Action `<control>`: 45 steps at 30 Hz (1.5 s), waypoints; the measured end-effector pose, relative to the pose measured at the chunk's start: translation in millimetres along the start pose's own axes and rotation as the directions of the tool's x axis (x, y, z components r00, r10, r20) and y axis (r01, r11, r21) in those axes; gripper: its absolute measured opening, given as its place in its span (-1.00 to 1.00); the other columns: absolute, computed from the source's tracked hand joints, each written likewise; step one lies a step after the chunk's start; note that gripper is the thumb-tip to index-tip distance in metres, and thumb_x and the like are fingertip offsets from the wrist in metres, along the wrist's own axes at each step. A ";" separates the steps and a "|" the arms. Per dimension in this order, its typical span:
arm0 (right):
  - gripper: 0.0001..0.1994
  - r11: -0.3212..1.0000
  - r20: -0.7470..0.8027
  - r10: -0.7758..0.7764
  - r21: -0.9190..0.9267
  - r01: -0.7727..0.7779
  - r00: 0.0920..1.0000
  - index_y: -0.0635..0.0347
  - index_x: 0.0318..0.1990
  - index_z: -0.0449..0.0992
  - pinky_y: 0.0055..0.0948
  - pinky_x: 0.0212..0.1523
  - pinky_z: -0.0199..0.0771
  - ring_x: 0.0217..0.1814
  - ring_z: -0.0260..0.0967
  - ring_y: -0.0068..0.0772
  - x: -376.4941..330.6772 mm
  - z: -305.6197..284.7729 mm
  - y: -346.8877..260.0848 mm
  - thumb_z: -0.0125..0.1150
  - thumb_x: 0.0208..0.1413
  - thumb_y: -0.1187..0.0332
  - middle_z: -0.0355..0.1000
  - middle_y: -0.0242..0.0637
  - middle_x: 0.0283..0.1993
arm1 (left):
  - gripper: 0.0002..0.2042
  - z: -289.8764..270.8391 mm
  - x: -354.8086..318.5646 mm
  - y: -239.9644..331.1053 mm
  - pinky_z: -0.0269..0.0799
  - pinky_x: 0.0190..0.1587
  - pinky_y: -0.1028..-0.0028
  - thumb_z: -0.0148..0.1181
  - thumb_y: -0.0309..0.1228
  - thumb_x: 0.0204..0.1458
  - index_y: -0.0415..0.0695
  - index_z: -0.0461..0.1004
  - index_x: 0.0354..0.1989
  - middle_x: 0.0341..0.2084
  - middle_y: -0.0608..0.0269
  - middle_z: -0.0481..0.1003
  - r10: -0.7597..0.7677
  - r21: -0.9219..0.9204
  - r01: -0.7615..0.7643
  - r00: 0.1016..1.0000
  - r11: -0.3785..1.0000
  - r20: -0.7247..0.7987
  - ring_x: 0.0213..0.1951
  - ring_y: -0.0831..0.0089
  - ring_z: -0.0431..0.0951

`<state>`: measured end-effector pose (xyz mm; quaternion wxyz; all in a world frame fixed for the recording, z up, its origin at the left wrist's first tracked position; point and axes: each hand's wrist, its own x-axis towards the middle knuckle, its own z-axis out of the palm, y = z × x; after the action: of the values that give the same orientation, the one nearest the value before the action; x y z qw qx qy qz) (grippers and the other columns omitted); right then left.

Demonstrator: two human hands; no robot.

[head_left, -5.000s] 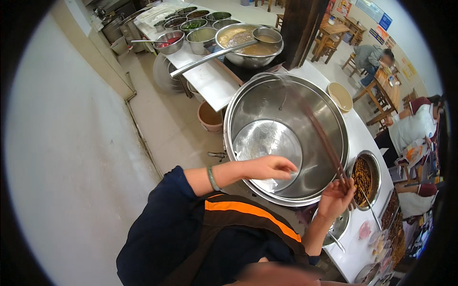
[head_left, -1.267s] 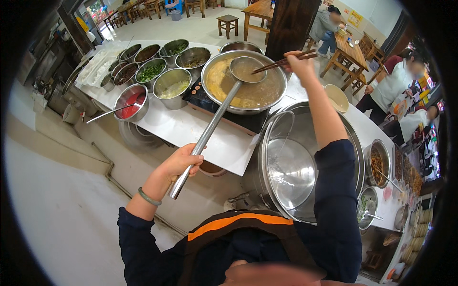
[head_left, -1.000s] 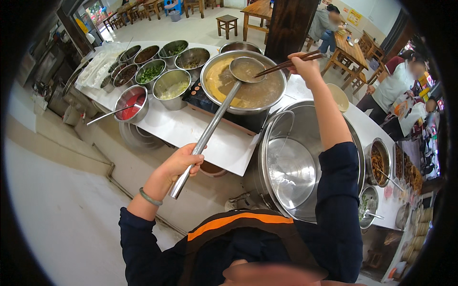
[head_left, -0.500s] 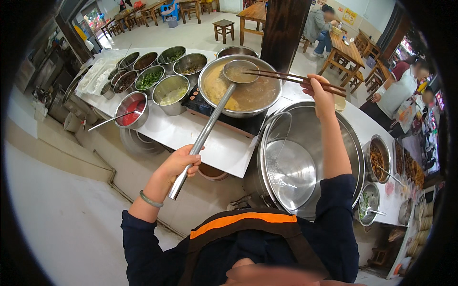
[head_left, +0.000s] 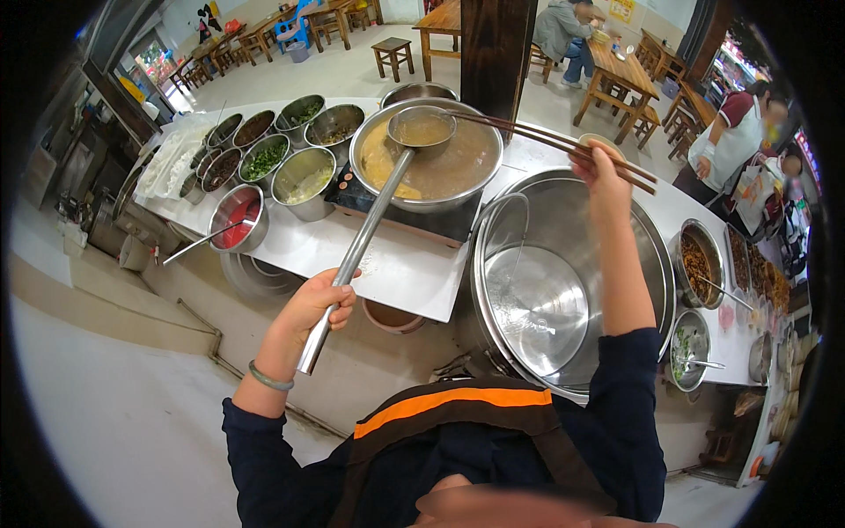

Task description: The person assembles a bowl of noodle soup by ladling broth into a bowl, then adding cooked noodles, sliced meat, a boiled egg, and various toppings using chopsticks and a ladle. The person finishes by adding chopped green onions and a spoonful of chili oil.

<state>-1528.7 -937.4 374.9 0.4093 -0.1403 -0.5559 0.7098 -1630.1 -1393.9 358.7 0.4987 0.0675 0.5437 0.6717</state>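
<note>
My left hand [head_left: 319, 304] grips the lower part of a long metal ladle handle [head_left: 363, 238]. The ladle's round bowl [head_left: 422, 128] is over the far part of a wide steel pan [head_left: 355, 163] of cloudy broth, with brownish liquid in it. Pale yellow foam or food floats at the pan's left side. In my right hand [head_left: 606, 183] is a pair of long dark chopsticks [head_left: 554, 143], held above the rim of a big steel pot. Their tips reach the ladle's far right rim; whether they touch it I cannot tell.
The pan rests on a dark cooker [head_left: 444, 227] on a white counter [head_left: 387, 280]. Left stand several steel pots of toppings, including chopped greens [head_left: 264, 160] and a red-filled bowl [head_left: 236, 220]. The large steel pot [head_left: 537, 299] is right of centre. People are at the far right.
The view has shifted, so the counter appears farther left. My right hand and the chopsticks have drawn right relative to the pan; the tips have gone from over the ladle's bowl to its rim.
</note>
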 end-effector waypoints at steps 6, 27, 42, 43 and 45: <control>-0.76 0.971 -0.073 0.059 0.234 -0.040 0.996 0.28 -0.05 0.39 -0.45 -0.16 0.51 -0.10 0.46 -0.26 -24.7 -66.8 -26.4 -0.07 0.21 0.37 0.46 -0.13 -0.16 | -0.62 -0.7 -7.3 6.3 0.10 -0.70 0.64 0.05 -0.47 0.06 -0.21 0.19 0.07 -0.63 0.34 0.22 -0.007 -0.001 0.007 1.000 1.000 0.023 -0.74 0.65 0.18; -0.78 0.946 -0.190 0.262 0.247 -0.212 0.946 0.25 -0.04 0.36 -0.41 -0.18 0.50 -0.14 0.45 -0.28 -106.8 -69.2 72.3 -0.06 0.22 0.38 0.44 -0.12 -0.17 | -0.60 -4.4 -30.3 12.0 0.16 -0.70 0.59 0.07 -0.48 0.00 -0.22 0.20 0.05 -0.61 0.31 0.25 0.010 0.026 -0.012 0.998 1.000 0.070 -0.74 0.61 0.22; -0.78 0.930 -0.279 0.191 0.358 -0.083 0.941 0.25 -0.05 0.37 -0.40 -0.18 0.48 -0.14 0.45 -0.27 -138.1 -100.9 20.7 -0.08 0.21 0.38 0.45 -0.14 -0.18 | -0.55 14.9 -35.6 31.0 0.11 -0.72 0.61 0.07 -0.46 0.01 -0.25 0.17 0.10 -0.61 0.31 0.26 0.075 0.084 -0.081 0.995 0.993 0.069 -0.75 0.65 0.20; -0.77 0.934 -0.300 0.177 0.353 -0.064 0.937 0.25 -0.04 0.37 -0.40 -0.17 0.47 -0.14 0.44 -0.27 -141.8 -110.7 15.1 -0.08 0.21 0.38 0.45 -0.14 -0.18 | -0.55 18.4 -34.8 33.0 0.11 -0.72 0.62 0.07 -0.46 0.01 -0.25 0.17 0.10 -0.62 0.31 0.26 0.084 0.093 -0.090 0.994 0.992 0.068 -0.75 0.65 0.19; -0.77 0.936 -0.342 0.148 0.353 -0.019 0.928 0.21 -0.04 0.39 -0.47 -0.14 0.49 -0.09 0.45 -0.33 -151.0 -131.0 3.9 -0.03 0.20 0.34 0.46 -0.19 -0.16 | -0.55 25.9 -32.1 36.5 0.11 -0.73 0.63 0.07 -0.45 0.01 -0.26 0.17 0.10 -0.62 0.32 0.25 0.089 0.098 -0.096 0.993 0.991 0.080 -0.75 0.66 0.19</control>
<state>-1350.2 -960.5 287.9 0.4921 -0.2195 -0.3317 0.7744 -1619.7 -1397.3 412.6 0.4830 0.1431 0.5543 0.6626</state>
